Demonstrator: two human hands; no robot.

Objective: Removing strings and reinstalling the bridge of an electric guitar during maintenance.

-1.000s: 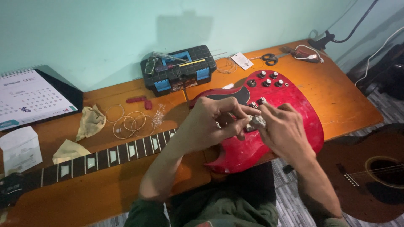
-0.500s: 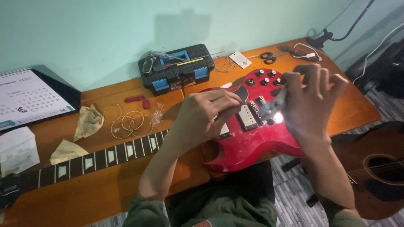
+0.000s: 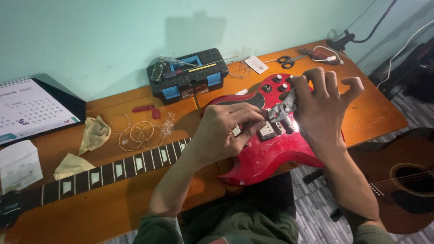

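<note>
On the orange wooden desk (image 3: 361,108) before me lies the glossy red solid-body electric guitar (image 3: 271,153), its dark inlaid neck (image 3: 113,169) running away to my left, so its long axis crosses me from left to right. My right hand (image 3: 323,106) pinches a small shiny metal bridge piece (image 3: 281,108) just above the body, the other fingers spread loose. My left hand (image 3: 226,131) is curled beside it, fingertips closed near the part's left end; whether they grip it I cannot tell.
</note>
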